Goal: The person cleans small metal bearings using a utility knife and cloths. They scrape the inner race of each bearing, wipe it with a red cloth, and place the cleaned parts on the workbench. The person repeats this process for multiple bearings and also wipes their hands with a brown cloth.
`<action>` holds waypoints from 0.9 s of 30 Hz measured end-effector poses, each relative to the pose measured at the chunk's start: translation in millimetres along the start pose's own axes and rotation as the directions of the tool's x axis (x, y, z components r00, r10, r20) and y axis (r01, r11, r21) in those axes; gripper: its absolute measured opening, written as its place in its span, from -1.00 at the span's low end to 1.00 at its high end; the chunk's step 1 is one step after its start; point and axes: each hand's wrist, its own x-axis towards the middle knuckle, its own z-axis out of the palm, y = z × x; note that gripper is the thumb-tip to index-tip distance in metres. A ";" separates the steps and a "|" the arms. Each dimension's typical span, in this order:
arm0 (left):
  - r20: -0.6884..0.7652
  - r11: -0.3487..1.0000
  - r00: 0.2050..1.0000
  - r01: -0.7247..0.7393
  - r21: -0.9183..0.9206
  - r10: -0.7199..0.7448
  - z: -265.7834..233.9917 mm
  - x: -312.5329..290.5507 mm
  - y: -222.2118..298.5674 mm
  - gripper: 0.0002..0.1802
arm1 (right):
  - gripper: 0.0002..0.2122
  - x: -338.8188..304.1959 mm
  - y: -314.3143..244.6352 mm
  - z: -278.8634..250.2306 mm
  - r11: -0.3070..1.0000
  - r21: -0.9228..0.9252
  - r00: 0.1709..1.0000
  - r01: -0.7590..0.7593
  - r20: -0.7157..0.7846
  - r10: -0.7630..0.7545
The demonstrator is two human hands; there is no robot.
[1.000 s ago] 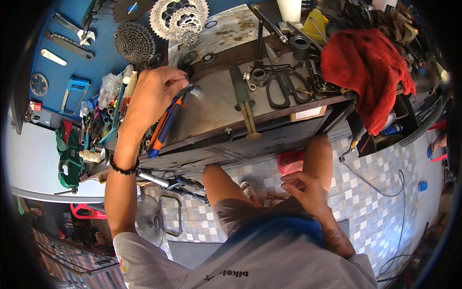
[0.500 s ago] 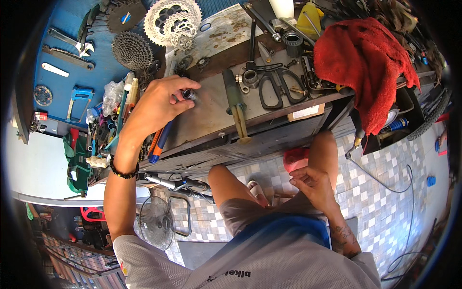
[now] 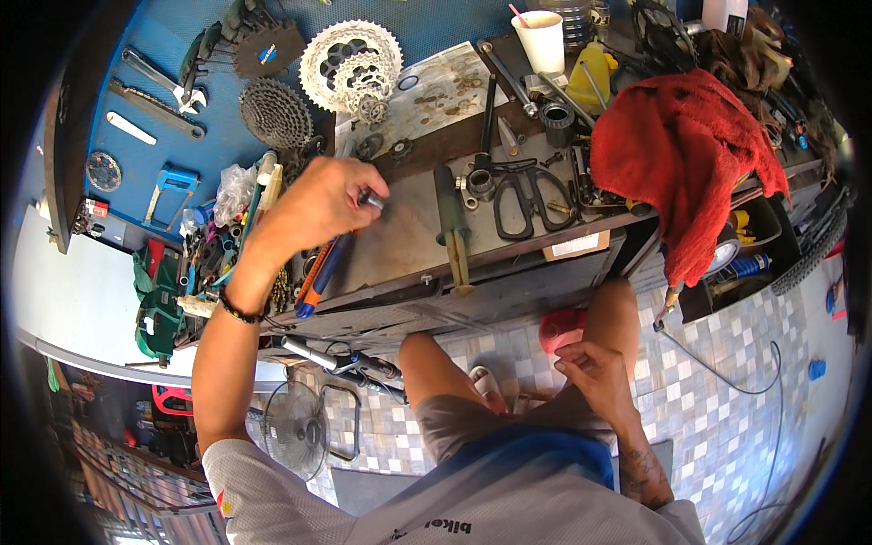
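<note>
my left hand (image 3: 329, 196) pinches a small silver metal cylinder (image 3: 369, 198) between thumb and fingertips, its end poking out, above the grey metal bench top (image 3: 400, 232). nearby lies a blue-and-orange-handled tool (image 3: 331, 267). my right hand (image 3: 596, 371) curls near my thigh (image 3: 612, 313); i cannot tell whether it holds anything.

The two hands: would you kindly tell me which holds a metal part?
The left hand, over the bench, grips the metal part; the right hand, lower in the picture, shows nothing held.

A bicycle workshop, shown by the cassette (image 3: 276, 113), adjustable wrench (image 3: 165, 81) and tyre (image 3: 815, 247).
</note>
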 end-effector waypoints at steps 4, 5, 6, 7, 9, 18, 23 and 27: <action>-0.055 0.999 0.998 -0.003 -0.045 0.000 -35.3 38.0 -23.8 -0.76 | -0.81 1.3 -1.8 -2.7 1.000 -0.001 1.000 0.001 -0.005 -0.001; -0.069 0.997 0.996 -0.059 0.043 0.062 -40.7 53.5 -31.7 -0.75 | -0.81 1.0 -3.2 -3.1 1.000 -0.020 1.000 -0.020 -0.002 0.020; -0.077 0.992 0.990 -0.113 0.062 0.118 -42.0 68.3 -39.7 -0.71 | -0.81 0.4 -4.8 -3.8 0.999 -0.031 1.000 0.017 -0.007 -0.017; -0.065 0.991 0.991 -0.109 0.075 0.114 -40.1 84.1 -46.8 -0.69 | -0.81 -1.3 -6.6 -4.4 0.998 -0.050 0.999 0.032 -0.018 -0.033; -0.029 0.989 0.991 -0.127 0.079 0.130 -32.6 108.9 -57.7 -0.68 | -0.81 -5.1 -10.1 -6.4 0.998 -0.060 0.999 0.034 -0.041 -0.036; -0.051 0.983 0.984 -0.169 0.072 0.173 0.6 123.2 -70.4 -0.60 | -0.82 -15.5 -20.9 -19.7 0.998 -0.040 0.997 -0.057 -0.063 0.054; -0.303 0.986 0.942 -0.165 -0.040 0.145 -33.9 65.3 -55.4 -0.57 | -0.70 -11.4 -45.4 -35.7 0.997 -0.059 0.996 0.057 0.074 -0.053; -0.330 0.990 0.938 0.127 0.054 -0.102 -48.9 -36.1 -11.7 -0.64 | -0.60 -8.4 -76.5 -47.1 0.996 0.023 0.982 0.085 0.166 -0.088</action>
